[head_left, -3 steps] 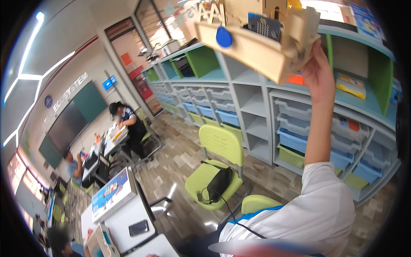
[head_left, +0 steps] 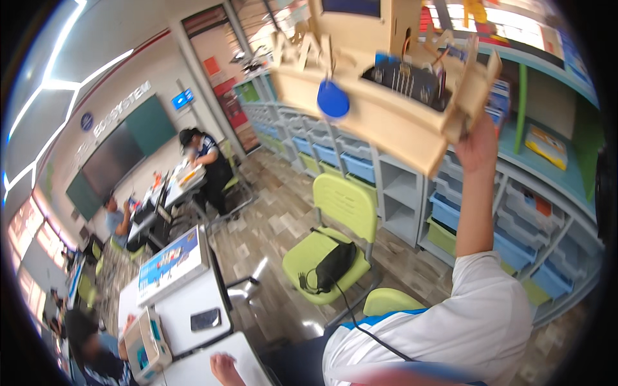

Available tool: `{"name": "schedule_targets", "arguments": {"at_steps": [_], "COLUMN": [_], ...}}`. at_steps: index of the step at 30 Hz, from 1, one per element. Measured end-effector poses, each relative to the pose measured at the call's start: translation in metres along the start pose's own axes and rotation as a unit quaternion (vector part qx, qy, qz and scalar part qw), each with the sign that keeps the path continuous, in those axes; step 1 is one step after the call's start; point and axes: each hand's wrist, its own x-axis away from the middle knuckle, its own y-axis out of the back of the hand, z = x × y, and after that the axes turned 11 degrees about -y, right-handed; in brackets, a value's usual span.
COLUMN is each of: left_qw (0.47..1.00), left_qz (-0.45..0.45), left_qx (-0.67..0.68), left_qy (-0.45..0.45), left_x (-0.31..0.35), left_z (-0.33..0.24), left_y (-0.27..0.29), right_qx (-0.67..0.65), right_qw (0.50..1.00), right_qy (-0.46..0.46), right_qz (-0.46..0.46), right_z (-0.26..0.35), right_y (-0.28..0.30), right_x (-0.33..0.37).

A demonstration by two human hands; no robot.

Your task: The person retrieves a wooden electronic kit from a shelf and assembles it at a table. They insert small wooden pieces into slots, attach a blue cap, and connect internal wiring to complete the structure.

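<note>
Raised at the upper right, my right hand (head_left: 477, 147) is closed on the near right corner of a wooden model (head_left: 360, 122). The model is a pale plywood tray-like base with a box-shaped upper part, cut off by the top of the picture. A black circuit board (head_left: 409, 80) with wires sits in it, and a blue key-fob tag (head_left: 333, 98) hangs at its front edge. My fingertips behind the corner are hidden. Low in the picture, my left hand (head_left: 225, 369) is over a white table (head_left: 193, 370), its fingers loosely curled with nothing visible in them.
A green chair (head_left: 341, 212) carries a black pouch (head_left: 337, 260) with a cable. Grey shelving with blue trays (head_left: 357, 168) stands behind the model. On the tables lie a phone (head_left: 206, 320), a picture box (head_left: 174, 267) and an open bin (head_left: 147, 347); several people sit at left.
The wooden model sits lower in the picture, tilted a little differently, showing more of its upper part. My left hand has come further into view at the lower edge.
</note>
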Motion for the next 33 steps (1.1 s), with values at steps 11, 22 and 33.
{"name": "schedule_targets", "arguments": {"at_steps": [11,22,33], "left_qw": [0.971,0.855,0.688], "left_qz": [0.026,-0.321,-0.536], "left_qx": [-0.006,-0.217,-0.316], "left_qy": [-0.238,-0.346,-0.374], "left_x": [0.035,0.223,0.285], "left_z": [-0.064,-0.071,-0.032], "left_y": [-0.257,-0.128,-0.112], "right_qx": [-0.248,-0.337,-0.281], "right_qw": [0.876,0.635,0.566], "right_qy": [-0.366,-0.628,-0.687], "right_qz": [0.193,0.298,0.357], "right_z": [-0.327,-0.521,-0.558], "right_y": [-0.103,-0.274,-0.365], "right_x": [-0.004,0.158,0.261]}}
